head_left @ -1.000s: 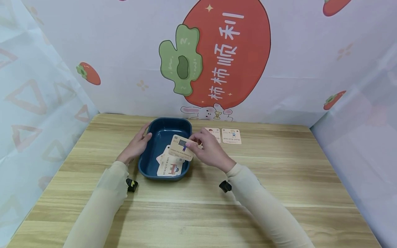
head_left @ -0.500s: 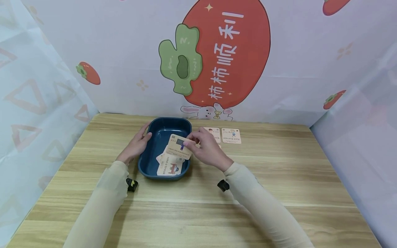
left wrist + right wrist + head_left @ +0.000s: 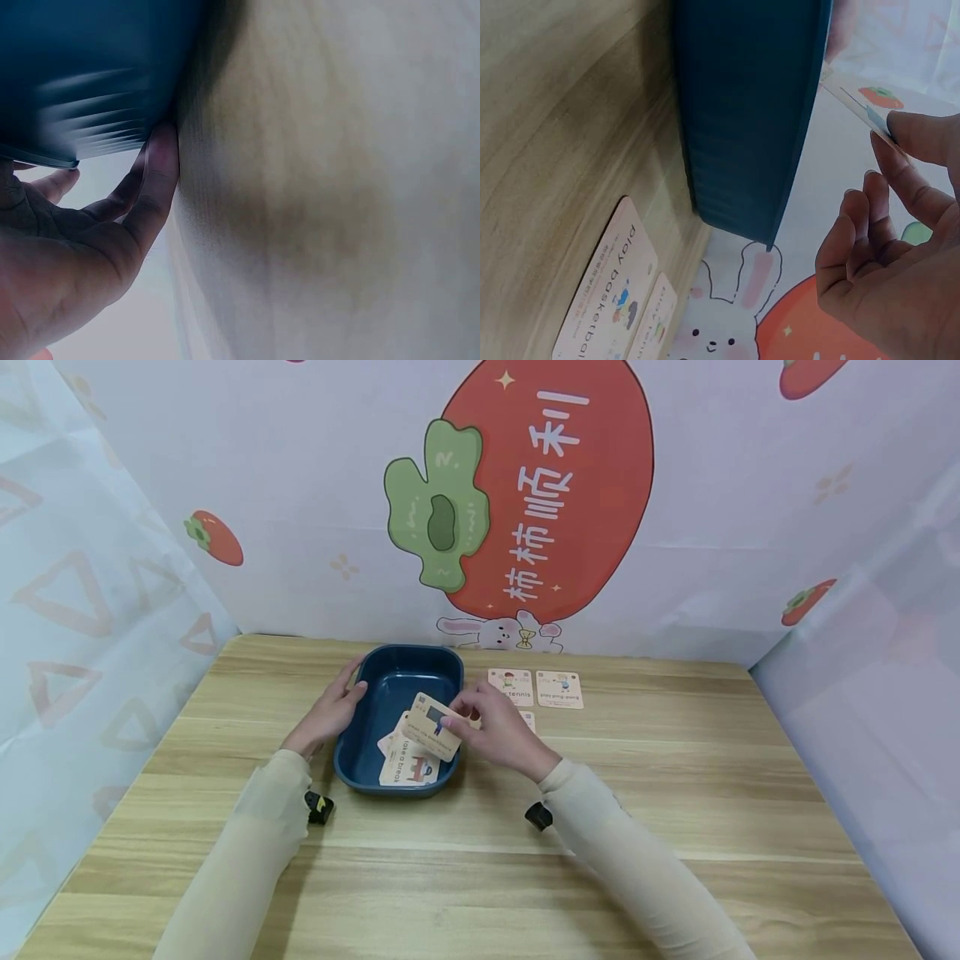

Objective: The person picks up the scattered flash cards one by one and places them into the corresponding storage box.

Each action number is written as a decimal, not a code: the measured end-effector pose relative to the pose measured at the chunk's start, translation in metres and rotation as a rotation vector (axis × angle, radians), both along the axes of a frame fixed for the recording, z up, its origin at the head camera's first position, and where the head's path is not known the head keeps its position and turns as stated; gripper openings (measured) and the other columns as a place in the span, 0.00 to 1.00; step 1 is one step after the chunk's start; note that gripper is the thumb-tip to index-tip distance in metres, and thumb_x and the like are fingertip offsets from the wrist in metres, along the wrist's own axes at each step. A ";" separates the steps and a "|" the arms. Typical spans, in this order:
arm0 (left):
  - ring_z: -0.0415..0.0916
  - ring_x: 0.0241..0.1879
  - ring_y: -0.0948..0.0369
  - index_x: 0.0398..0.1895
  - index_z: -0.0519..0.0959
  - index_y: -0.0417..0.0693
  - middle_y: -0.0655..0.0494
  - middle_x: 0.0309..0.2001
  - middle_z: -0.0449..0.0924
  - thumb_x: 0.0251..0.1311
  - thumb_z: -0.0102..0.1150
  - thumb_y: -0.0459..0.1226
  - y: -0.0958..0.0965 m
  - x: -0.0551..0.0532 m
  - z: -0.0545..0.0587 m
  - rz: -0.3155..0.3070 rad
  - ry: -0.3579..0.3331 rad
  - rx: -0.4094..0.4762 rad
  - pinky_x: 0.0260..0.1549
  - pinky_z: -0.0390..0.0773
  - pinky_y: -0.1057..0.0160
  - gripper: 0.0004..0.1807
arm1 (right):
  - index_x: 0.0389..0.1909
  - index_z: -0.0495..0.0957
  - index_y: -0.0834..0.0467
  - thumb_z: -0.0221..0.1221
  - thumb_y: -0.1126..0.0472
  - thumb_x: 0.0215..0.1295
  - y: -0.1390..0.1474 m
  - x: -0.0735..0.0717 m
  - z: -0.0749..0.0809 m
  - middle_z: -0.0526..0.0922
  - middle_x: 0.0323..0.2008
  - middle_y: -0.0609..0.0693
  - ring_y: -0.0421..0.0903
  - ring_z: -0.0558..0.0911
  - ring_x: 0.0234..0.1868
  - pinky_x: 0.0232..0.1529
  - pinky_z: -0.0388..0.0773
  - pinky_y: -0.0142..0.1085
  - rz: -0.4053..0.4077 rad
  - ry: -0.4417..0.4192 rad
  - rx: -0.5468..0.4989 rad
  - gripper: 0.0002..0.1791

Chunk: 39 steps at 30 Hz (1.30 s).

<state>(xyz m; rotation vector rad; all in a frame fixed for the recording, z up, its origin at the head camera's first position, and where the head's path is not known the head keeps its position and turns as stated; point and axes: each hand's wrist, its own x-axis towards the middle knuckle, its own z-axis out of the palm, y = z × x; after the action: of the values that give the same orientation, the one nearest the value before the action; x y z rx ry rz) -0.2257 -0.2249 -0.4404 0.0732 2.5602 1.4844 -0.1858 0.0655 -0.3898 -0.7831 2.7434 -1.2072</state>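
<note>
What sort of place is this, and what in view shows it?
Probably an indoor filming corner: a wood-grain table, a wrinkled printed backdrop around it, and a small black wrist-worn device.

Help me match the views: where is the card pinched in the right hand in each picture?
Head: slightly left of centre and below the middle, the blackboard card is over the dark blue tray's right side.
Left wrist: not in it.
Right wrist: upper right, the blackboard card shows nearly edge-on.
Shared landmark: the dark blue tray, upper left in the left wrist view, upper middle in the right wrist view.
</note>
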 end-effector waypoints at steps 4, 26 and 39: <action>0.51 0.74 0.35 0.84 0.39 0.59 0.39 0.80 0.44 0.83 0.32 0.48 0.001 0.000 0.000 0.006 0.001 -0.004 0.67 0.54 0.30 0.32 | 0.40 0.86 0.54 0.65 0.56 0.70 -0.002 0.001 -0.004 0.74 0.38 0.48 0.55 0.74 0.45 0.40 0.72 0.40 0.017 -0.013 0.024 0.06; 0.52 0.74 0.35 0.84 0.39 0.61 0.38 0.80 0.46 0.82 0.32 0.49 0.001 0.001 0.002 0.002 -0.007 0.001 0.67 0.54 0.29 0.33 | 0.42 0.88 0.51 0.66 0.54 0.69 -0.003 0.006 -0.008 0.75 0.41 0.52 0.50 0.73 0.45 0.39 0.71 0.40 0.018 -0.077 0.103 0.06; 0.54 0.73 0.35 0.84 0.39 0.61 0.36 0.79 0.48 0.82 0.32 0.48 0.000 0.000 0.000 -0.003 -0.003 0.001 0.67 0.55 0.30 0.33 | 0.43 0.88 0.51 0.66 0.53 0.69 0.002 0.006 -0.006 0.76 0.40 0.50 0.50 0.74 0.46 0.41 0.74 0.40 -0.009 -0.080 0.103 0.08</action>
<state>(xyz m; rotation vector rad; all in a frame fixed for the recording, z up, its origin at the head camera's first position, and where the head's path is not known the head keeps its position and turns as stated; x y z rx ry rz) -0.2255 -0.2249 -0.4402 0.0753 2.5561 1.4835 -0.1801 0.0677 -0.3954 -0.6975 2.7212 -1.0646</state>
